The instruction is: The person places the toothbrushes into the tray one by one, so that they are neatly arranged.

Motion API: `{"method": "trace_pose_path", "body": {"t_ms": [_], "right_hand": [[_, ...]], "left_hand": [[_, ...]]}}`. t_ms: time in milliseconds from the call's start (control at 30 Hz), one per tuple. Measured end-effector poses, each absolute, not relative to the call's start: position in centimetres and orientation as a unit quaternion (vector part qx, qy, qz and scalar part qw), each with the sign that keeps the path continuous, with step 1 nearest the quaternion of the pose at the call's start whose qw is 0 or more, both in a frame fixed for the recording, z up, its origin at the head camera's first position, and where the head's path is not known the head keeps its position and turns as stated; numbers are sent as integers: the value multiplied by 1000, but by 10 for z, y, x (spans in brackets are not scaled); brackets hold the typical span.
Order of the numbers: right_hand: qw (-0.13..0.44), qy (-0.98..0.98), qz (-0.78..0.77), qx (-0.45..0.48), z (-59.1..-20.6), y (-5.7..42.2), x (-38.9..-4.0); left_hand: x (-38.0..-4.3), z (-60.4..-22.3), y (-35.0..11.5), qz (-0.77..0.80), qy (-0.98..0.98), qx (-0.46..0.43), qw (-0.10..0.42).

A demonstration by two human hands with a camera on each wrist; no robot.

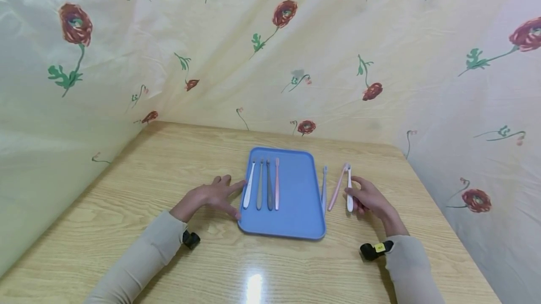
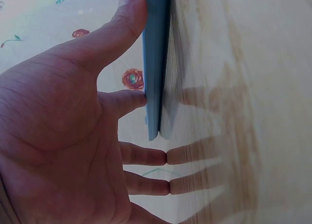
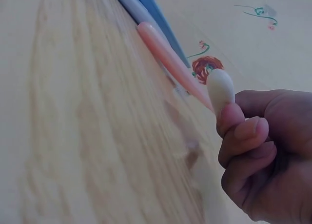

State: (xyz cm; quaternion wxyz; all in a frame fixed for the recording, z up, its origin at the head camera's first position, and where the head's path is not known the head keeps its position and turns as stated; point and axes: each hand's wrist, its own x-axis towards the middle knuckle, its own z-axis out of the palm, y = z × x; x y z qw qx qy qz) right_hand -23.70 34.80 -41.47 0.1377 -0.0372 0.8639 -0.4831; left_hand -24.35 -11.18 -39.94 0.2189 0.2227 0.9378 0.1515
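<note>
My left hand (image 1: 215,196) rests at the left edge of the blue tray (image 1: 297,191), fingers spread; in the left wrist view the thumb and one finger touch the tray's rim (image 2: 155,63). Between thumb and fingers, my right hand (image 1: 368,198) pinches a white toothbrush (image 1: 349,191), head pointing away from me; its rounded white handle end (image 3: 221,87) sticks out of the grip in the right wrist view. Just left of it lies a pink toothbrush (image 1: 336,190) on the table. A blue toothbrush (image 1: 324,189) lies along the tray's right edge.
Side by side in the tray's left half lie a white toothbrush (image 1: 250,185), a grey one (image 1: 260,186), a dark grey one (image 1: 269,189) and a pink one (image 1: 277,186). The wooden table (image 1: 211,266) meets a flowered cloth (image 1: 220,92) at the back and sides.
</note>
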Motion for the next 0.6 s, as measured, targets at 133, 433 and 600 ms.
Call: {"method": "trace_pose_path", "body": {"t_ms": [133, 433, 600], "right_hand": [[134, 863, -485, -34, -411, 347, -236], [82, 903, -421, -33, -403, 341, -236], [41, 955, -291, -33, -400, 333, -233]], "left_hand": [[-244, -400, -112, 151, 938, 222, 219], [-243, -400, -111, 147, 939, 222, 218], [-244, -400, -111, 146, 939, 224, 216]]}}
